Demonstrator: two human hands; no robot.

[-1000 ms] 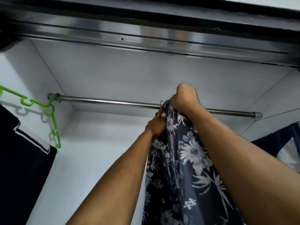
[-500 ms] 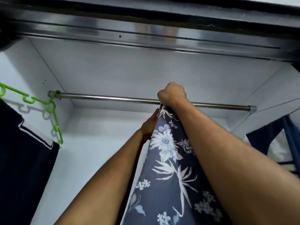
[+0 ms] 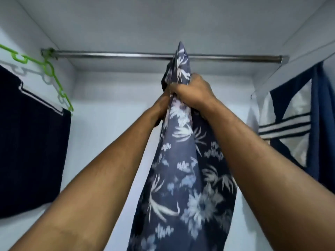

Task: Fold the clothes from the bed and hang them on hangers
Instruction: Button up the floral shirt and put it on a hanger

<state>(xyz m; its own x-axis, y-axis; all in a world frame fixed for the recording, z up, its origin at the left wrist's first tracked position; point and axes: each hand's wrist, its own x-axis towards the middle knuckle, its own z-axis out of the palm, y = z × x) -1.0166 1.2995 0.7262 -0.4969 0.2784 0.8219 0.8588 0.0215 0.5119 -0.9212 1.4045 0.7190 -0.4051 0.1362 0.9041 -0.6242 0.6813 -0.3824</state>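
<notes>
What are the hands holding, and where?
The right hand grips the floral garment near its bunched top; the left hand, half hidden, touches it there.

Cool, even light; the green hanger (image 3: 36, 60) casts a soft shadow on the wall (image 3: 10, 29). Motion blur smears the floral cloth (image 3: 181, 178); edges bow.

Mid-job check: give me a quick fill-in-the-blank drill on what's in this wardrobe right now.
1. The right hand grips the navy garment, whose print is ___.
2. The hanger at the left end of the rod is coloured ___.
3. The white-striped garment hangs on the ___ side of the wardrobe.
Missing words: floral; green; right.
</notes>
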